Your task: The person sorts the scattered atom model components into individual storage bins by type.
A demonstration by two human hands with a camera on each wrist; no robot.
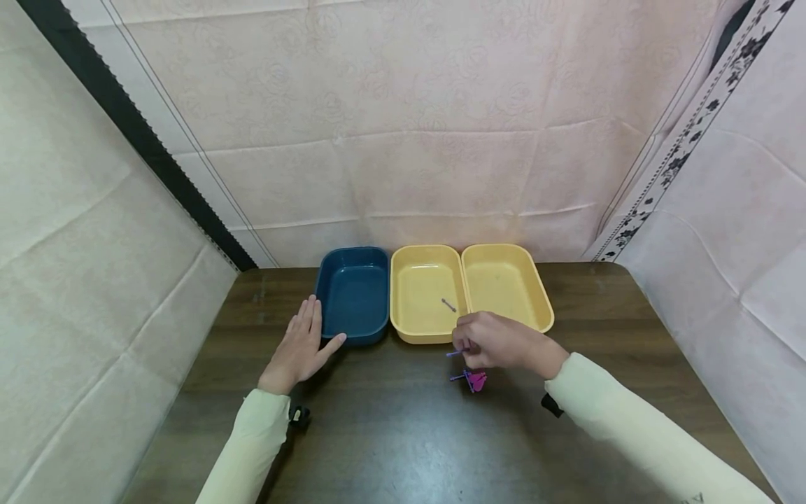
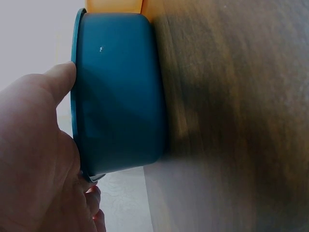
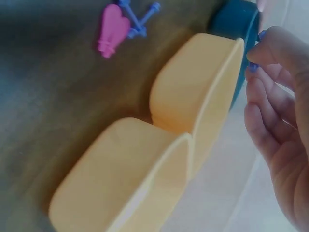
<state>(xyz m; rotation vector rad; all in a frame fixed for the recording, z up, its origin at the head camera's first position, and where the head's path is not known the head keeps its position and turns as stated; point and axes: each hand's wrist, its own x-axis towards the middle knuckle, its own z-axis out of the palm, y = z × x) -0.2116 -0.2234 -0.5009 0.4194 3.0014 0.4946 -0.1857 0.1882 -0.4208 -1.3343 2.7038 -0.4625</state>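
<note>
My right hand (image 1: 500, 341) pinches a small blue-purple plastic stick (image 3: 254, 67) between thumb and fingertips, just in front of the middle yellow tray (image 1: 398, 308). Most of the stick is covered by the fingers in the right wrist view. Below that hand on the table lie pink heart-shaped pieces (image 3: 115, 30) beside blue-purple sticks (image 3: 137, 23). Another such stick (image 1: 448, 305) lies inside the middle tray. With fingers straight, my left hand (image 1: 299, 350) rests against the left side of the dark blue tray (image 2: 118, 92), its thumb touching the rim.
The right yellow tray (image 1: 543, 308) stands against the middle one, completing a row along the back of the brown wooden table (image 1: 378, 420). Pale patterned cloth (image 1: 428, 105) hangs behind and at both sides.
</note>
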